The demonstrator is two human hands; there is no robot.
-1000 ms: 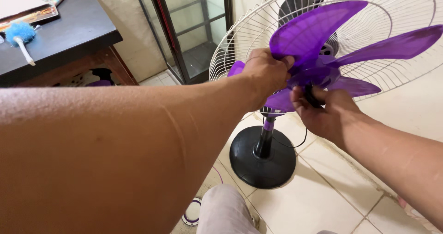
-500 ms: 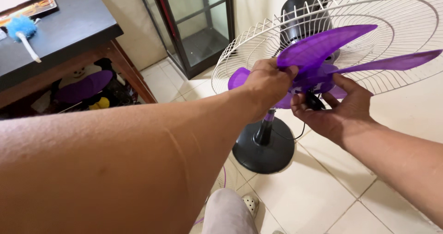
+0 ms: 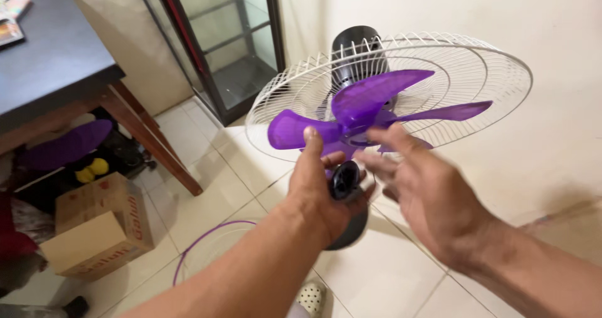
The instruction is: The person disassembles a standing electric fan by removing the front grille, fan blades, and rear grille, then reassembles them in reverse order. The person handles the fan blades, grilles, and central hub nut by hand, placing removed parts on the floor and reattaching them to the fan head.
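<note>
**Both hands come off the blade; a small black cap is now in the left hand**

One second ago the two hands are at the hub of the purple fan blade, the left gripping from the front and the right below. Now they are pulled back toward the camera. The left hand holds a small black round part – it looks like the blade's locking cap – pinched between thumb and curled fingers. The right hand is open, fingers spread and a little blurred, holding nothing; it hovers just beside the cap and in front of the hub. My judgement: the cap is off the shaft, so the blade is no longer locked and can probably slide forward.

The blade sits in the rear half of the white wire guard, in front of the black motor housing, above and just behind the hands. The fan head is tilted – the shaft axis points toward the camera and somewhat down. The longest visible blade stretches to the right, another to the left, so the blade's wide span lies left to right.

On the tiled floor below lies a ring with a purple rim, near a cardboard box beside a dark table. The black fan base is mostly hidden behind the left hand.
</note>
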